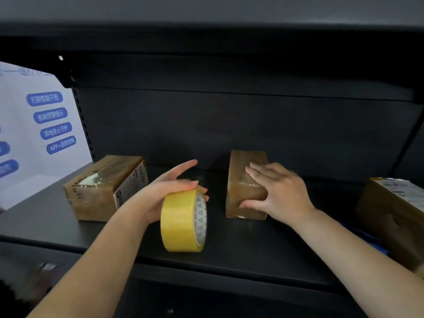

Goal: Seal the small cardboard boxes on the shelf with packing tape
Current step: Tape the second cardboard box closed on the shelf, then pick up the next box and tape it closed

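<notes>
Two bare forearms reach forward over the front edge of the shelf (229,253), rising from the lower corners of the view. The left hand (169,191) curls over the top of a yellow roll of tape (181,222), index finger extended forward, remaining fingers wrapped on the roll. The right hand (277,191) lies flat, palm down and fingers spread, pressing on the middle box (238,180), thumb against its near side.
</notes>
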Tool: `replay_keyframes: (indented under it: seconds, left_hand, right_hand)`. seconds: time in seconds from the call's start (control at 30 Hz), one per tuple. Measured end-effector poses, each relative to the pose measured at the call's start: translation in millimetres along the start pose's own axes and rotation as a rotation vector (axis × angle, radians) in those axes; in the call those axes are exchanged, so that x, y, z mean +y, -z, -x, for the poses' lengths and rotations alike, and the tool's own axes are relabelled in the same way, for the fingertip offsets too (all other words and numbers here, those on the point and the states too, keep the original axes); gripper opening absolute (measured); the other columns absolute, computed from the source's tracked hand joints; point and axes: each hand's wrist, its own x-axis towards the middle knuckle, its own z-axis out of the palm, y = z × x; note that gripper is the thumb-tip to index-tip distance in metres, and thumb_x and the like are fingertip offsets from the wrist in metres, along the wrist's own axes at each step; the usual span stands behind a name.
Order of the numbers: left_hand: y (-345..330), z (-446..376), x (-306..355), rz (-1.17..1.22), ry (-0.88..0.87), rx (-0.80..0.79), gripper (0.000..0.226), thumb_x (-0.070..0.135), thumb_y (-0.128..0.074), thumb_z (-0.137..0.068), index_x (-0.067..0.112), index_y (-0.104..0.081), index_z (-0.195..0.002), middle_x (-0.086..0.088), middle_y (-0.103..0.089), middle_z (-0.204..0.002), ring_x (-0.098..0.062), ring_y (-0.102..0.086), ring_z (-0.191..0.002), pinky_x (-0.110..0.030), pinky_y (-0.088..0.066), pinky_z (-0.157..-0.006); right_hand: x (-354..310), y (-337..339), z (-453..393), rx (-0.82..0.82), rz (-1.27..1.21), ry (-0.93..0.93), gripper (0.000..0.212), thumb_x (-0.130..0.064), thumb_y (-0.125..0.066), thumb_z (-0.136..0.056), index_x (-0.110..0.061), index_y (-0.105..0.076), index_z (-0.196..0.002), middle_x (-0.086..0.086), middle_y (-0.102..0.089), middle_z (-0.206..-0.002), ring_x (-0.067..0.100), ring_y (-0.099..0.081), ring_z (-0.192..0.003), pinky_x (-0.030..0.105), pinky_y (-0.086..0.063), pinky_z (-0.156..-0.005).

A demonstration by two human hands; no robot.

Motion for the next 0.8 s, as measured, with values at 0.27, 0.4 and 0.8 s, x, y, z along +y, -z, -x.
replay_keyframes:
  seconds: [0.27,0.4,0.8]
  left_hand:
    - [2.6,0.4,-0.6,-0.091,-0.08,0.054,0.06,0.014,-0.065,-0.071,0.03,-0.051,-0.127,-0.017,-0.072,-0.1,-0.034,-0.068,-0.099,-0.046,-0.052,-0.077]
    - [-5.8,4.3,1.6,-0.146,-0.145,0.058,0.062,0.012,-0.067,-0.067,0.022,-0.053,-0.126,-0.018,-0.073,-0.095,-0.032,-0.069,-0.097,-0.051,-0.048,-0.086]
    - [-51.5,23.5,-3.5,-0.485,-0.393,0.18,0.015,0.032,-0.067,-0.067,0.019,-0.067,-0.076,-0.007,-0.076,-0.085,-0.021,-0.072,-0.087,-0.055,-0.049,-0.085]
  right_hand:
    - [23.0,44.1,33.8,0.05,0.025,-0.197,0.07,-0.064,-0.034,-0.085,-0.022,-0.038,-0.14,0.005,-0.057,-0.13,0.025,-0.056,-0.116,0.033,-0.048,-0.085]
    - [50.0,46.3,70.4,-0.711,0.231,-0.431,0.069,-0.058,-0.042,-0.088,-0.031,-0.018,-0.146,0.0,-0.037,-0.147,0.023,-0.043,-0.126,0.034,-0.043,-0.096]
    - [43.8,75.1,100.1,-0.142,-0.339,-0.485,0.05,-0.032,-0.06,-0.084,-0.031,-0.047,-0.133,-0.006,-0.059,-0.111,0.001,-0.054,-0.088,0.009,-0.035,-0.075]
